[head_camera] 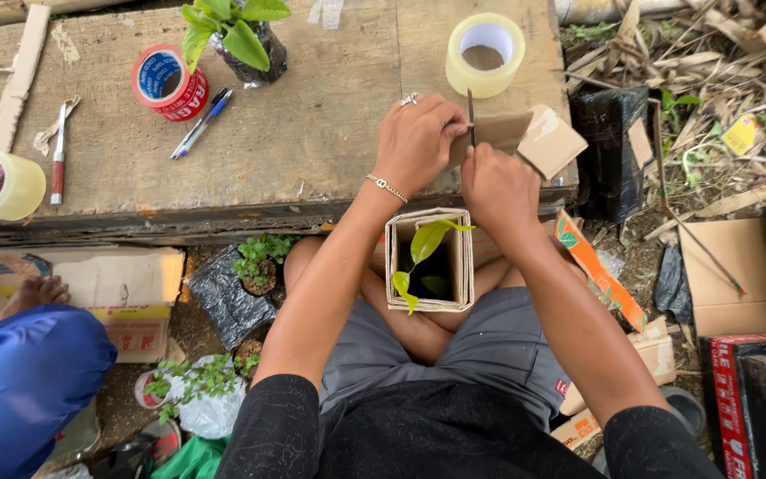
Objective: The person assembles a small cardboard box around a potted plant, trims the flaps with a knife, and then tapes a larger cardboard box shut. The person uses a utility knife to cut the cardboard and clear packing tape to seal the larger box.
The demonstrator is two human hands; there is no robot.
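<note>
While a strip of brown cardboard (525, 135) is pressed against the edge of the wooden board (294, 151), it is pinned from above by the left hand (417, 142), whose fingers are curled down over it, closed on the piece. The right hand (498, 188) is closed in a fist around the handle of a thin blade (471, 115), which stands nearly upright between the two hands with its tip on the cardboard. A folded flap of the same piece juts out just beyond the right hand.

The cardboard is judged to be light and fairly stiff, yet easily creased along its folds and easily cut (a thin sheet, by the look of it), so it is best held flat and close beside the cut line, with the fingers kept off the blade's path. The blade handle itself is hidden in the fist.

Below both hands, between the knees, an open cardboard sleeve (429, 260) is seen with a small green seedling (425, 244) inside. Just past the hands a roll of clear tape (486, 53) rests on the board. Well to the left of the left hand lie a red tape roll (168, 82), pens (202, 122) and a potted plant (241, 40). A person in blue (24, 381) sits far to the left.
</note>
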